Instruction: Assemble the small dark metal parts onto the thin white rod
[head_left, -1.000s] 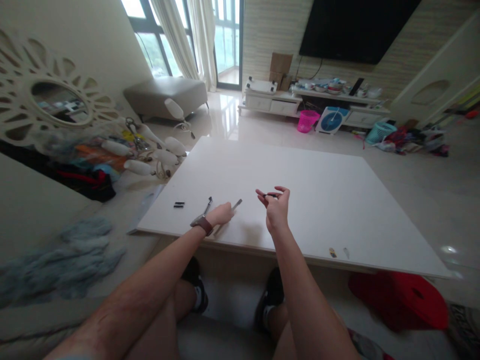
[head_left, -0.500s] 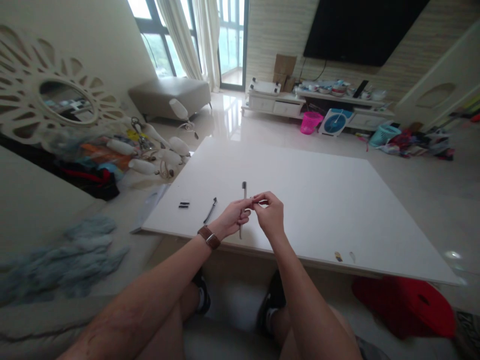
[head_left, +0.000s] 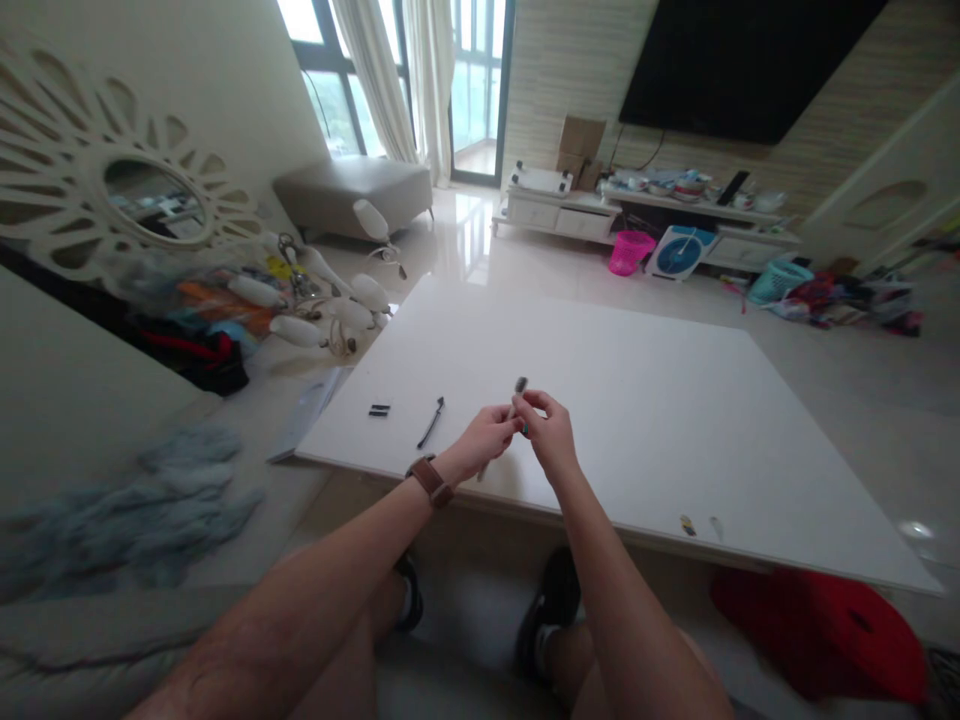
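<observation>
My left hand [head_left: 486, 440] and my right hand [head_left: 547, 430] meet over the near edge of a white table [head_left: 637, 400]. Both are closed on a thin grey pen-like rod [head_left: 517, 388] whose dark tip sticks up between them. My left wrist wears a brown watch [head_left: 429, 478]. A dark thin clip-like piece [head_left: 432, 422] lies on the table left of my hands. Further left lie two small black parts [head_left: 379, 409].
A white lamp fixture with several shades [head_left: 330, 300] and clutter sit on the floor left of the table. A red object [head_left: 825, 620] lies under the table's right corner. Two tiny bits [head_left: 697, 523] rest near the front edge. My knees and shoes show below.
My left hand picked the rod up from the table and brought it to my right hand; both hands now grip it together, with the rod tilted to the right.
</observation>
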